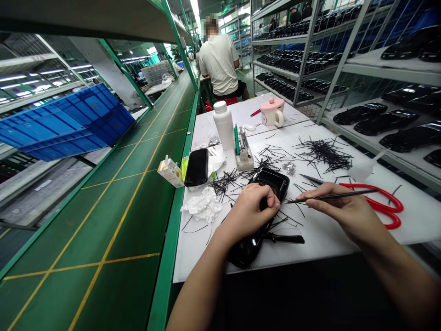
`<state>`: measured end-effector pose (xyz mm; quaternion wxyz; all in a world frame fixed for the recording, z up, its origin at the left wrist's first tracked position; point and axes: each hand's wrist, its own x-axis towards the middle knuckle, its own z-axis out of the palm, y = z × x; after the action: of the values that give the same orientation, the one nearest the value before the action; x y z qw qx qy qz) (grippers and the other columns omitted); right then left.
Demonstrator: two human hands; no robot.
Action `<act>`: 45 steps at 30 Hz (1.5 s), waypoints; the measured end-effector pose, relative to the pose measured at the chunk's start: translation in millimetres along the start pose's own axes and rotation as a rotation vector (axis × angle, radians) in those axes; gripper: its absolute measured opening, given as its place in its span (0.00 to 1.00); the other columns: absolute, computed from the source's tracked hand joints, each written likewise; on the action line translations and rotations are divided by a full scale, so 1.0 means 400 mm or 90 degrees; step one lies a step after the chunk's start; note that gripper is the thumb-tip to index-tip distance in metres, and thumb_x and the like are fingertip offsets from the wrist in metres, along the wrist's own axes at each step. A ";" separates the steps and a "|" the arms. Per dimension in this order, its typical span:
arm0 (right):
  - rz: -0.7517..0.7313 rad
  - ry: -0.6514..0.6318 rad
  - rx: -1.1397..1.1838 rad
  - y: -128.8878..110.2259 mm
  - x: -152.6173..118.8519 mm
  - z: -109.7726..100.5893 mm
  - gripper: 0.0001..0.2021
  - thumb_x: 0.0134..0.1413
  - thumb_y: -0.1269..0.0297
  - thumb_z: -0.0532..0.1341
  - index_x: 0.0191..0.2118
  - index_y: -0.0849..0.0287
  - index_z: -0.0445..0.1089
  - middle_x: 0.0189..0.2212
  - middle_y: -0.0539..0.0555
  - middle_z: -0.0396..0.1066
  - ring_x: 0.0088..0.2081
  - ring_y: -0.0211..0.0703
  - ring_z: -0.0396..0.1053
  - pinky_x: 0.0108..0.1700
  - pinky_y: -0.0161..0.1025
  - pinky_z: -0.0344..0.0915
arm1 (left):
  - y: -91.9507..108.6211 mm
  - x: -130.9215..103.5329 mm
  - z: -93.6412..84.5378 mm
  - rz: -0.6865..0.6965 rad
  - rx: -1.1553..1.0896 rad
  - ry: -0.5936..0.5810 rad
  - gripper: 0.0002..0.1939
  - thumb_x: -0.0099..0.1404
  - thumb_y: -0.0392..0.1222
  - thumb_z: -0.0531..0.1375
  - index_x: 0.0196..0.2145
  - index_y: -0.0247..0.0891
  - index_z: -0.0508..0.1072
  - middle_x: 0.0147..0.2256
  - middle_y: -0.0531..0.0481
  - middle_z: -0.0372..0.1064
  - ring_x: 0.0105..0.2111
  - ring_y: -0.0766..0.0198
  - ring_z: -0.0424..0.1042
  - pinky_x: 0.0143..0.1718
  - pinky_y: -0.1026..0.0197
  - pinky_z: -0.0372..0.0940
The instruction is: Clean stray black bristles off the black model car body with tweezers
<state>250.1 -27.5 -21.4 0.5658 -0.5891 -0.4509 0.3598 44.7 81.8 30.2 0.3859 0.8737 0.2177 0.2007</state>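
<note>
A glossy black model car [246,250] lies on the white worktop, partly covered by my left hand [257,204]. That hand rests over the car with its fingers curled and thumb pressed to the fingertips; what they pinch is too small to make out. My right hand [336,207] grips a slim, dark, pen-like pointed tool [347,195], whose tip reaches close to my left fingertips. Red-handled scissors [398,201] lie partly under my right hand. Thin black strips [325,154] are scattered around the car, and a black part [285,238] sits beside it.
A phone [197,168], crumpled tissue [203,205], white bottle [223,124], tool holder [244,154] and lidded mug [272,112] stand on the table. A green conveyor [138,184] runs along the left. Racks of black model cars [389,122] line the right. A person [218,62] sits ahead.
</note>
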 end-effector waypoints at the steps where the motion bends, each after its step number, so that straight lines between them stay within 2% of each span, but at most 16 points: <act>1: 0.000 -0.002 0.002 0.000 0.000 0.000 0.09 0.48 0.56 0.72 0.33 0.52 0.76 0.37 0.51 0.79 0.43 0.47 0.76 0.45 0.39 0.73 | 0.000 0.000 0.000 0.000 0.000 0.000 0.13 0.64 0.33 0.58 0.26 0.40 0.56 0.33 0.55 0.73 0.36 0.64 0.66 0.47 0.61 0.57; 24: 0.002 -0.007 0.003 0.002 0.001 0.001 0.09 0.48 0.56 0.72 0.33 0.52 0.75 0.37 0.51 0.79 0.42 0.46 0.75 0.42 0.37 0.72 | 0.007 0.000 -0.003 -0.004 0.006 -0.010 0.13 0.64 0.33 0.58 0.27 0.41 0.56 0.34 0.55 0.73 0.36 0.64 0.65 0.46 0.61 0.57; 35: 0.018 0.009 0.004 -0.018 0.001 0.010 0.10 0.46 0.54 0.73 0.32 0.52 0.75 0.36 0.53 0.79 0.41 0.51 0.75 0.43 0.45 0.72 | 0.006 0.000 -0.003 -0.007 0.025 -0.024 0.13 0.64 0.33 0.57 0.26 0.41 0.55 0.34 0.54 0.74 0.36 0.62 0.67 0.49 0.59 0.58; 41: 0.018 -0.015 0.012 -0.005 -0.004 -0.002 0.09 0.47 0.56 0.72 0.32 0.52 0.75 0.36 0.52 0.79 0.42 0.51 0.75 0.43 0.44 0.72 | 0.008 -0.001 -0.007 -0.003 0.020 -0.041 0.13 0.63 0.33 0.58 0.27 0.41 0.56 0.35 0.54 0.74 0.37 0.62 0.68 0.50 0.58 0.58; 45: 0.029 -0.044 0.019 -0.004 -0.012 -0.005 0.10 0.46 0.55 0.72 0.31 0.52 0.76 0.35 0.53 0.79 0.42 0.51 0.75 0.43 0.44 0.72 | 0.006 -0.004 -0.009 -0.032 -0.032 0.000 0.11 0.62 0.32 0.57 0.28 0.41 0.57 0.36 0.53 0.74 0.38 0.62 0.70 0.47 0.59 0.60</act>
<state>250.2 -32.9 -19.9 0.5501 -0.5780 -0.4515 0.3993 42.1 81.7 33.8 0.4125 0.8582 0.2343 0.1962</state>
